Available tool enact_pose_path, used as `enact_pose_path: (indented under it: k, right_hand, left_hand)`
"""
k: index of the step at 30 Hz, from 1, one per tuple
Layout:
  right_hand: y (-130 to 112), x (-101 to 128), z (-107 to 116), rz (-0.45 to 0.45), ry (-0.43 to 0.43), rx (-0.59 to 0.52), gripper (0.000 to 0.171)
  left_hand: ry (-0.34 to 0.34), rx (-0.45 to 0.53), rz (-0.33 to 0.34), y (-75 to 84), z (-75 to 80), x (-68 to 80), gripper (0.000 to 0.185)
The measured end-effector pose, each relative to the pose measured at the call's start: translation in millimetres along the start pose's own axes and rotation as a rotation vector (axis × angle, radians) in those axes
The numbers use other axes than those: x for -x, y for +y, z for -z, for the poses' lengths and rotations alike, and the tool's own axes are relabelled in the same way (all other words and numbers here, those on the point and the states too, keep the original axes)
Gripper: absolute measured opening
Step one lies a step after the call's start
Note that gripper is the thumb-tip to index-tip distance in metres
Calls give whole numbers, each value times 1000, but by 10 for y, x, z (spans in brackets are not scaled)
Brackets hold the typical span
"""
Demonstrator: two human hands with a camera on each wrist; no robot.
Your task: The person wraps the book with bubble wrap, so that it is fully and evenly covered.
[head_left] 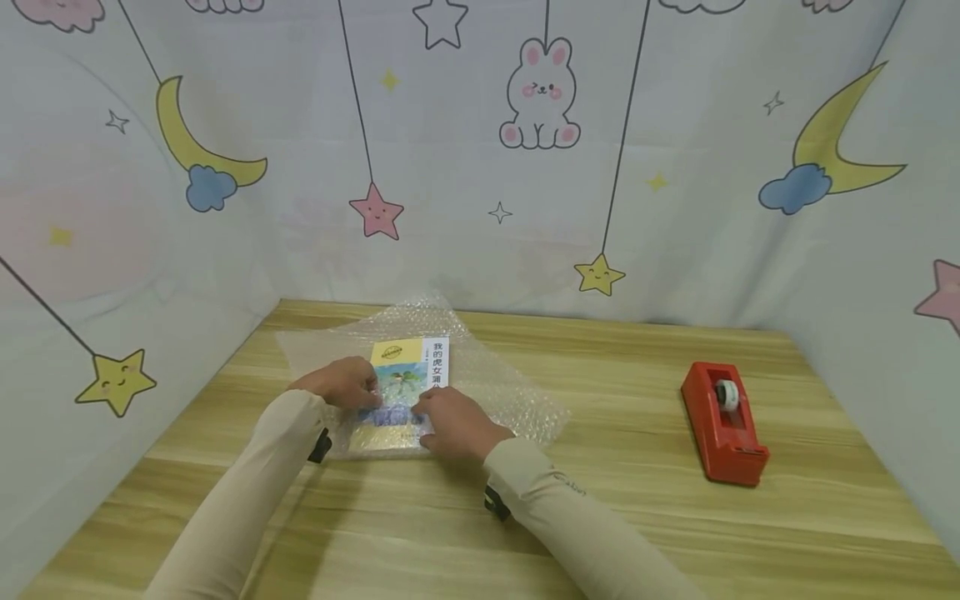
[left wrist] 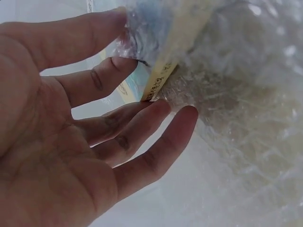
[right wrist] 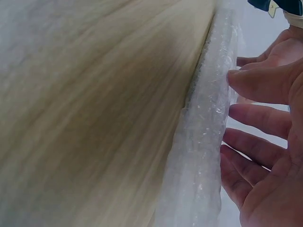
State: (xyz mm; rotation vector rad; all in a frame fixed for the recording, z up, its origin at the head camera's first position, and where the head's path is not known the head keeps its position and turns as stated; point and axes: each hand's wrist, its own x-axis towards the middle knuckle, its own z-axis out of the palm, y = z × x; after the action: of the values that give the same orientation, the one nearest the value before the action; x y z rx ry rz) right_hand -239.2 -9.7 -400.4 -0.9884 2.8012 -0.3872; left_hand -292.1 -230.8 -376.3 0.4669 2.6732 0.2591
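A book [head_left: 402,379] with a yellow and blue cover lies on a sheet of bubble wrap [head_left: 510,392]. Folded wrap covers the book's lower part. My left hand [head_left: 341,382] is at the book's left side; in the left wrist view its thumb and forefinger pinch the edge of the wrap, while the other fingers extend beside the book's spine. At the lower right of the cover, my right hand [head_left: 461,423] touches the folded wrap. Its fingers [right wrist: 258,120] look mostly straight in the right wrist view, along the wrapped edge.
A red tape dispenser [head_left: 726,425] with a roll of tape stands at the right on the wood-grain table [head_left: 600,467]. Patterned white cloth [head_left: 465,158] hangs behind the table and along both sides.
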Motion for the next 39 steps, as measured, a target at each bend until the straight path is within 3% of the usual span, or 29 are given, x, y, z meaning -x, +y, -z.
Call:
enact_pose_path:
  k: [7, 15, 20, 25, 28, 34, 39]
  right_hand:
    - [9, 12, -40, 10, 11, 50, 42]
    - [-15, 0, -84, 9, 16, 103, 41]
    - [-6, 17, -107, 5, 31, 116, 40]
    - [21, 1, -84, 28, 51, 131, 38]
    - [38, -27, -61, 25, 47, 135, 37]
    - [34, -49, -57, 12, 13, 116, 39]
    - [24, -37, -94, -4, 7, 87, 40]
  left_hand:
    - [41, 81, 51, -54, 6, -12, 28]
    - [79, 207, -11, -189, -27, 10, 32]
    - [93, 211, -28, -214, 12, -38, 24]
    - [246, 210, -28, -208, 116, -156, 19]
    - [319, 269, -47, -206, 171, -261, 20]
    - [319, 485, -16, -243, 228, -463, 44]
    - [376, 607, 30, -282, 191, -589, 51]
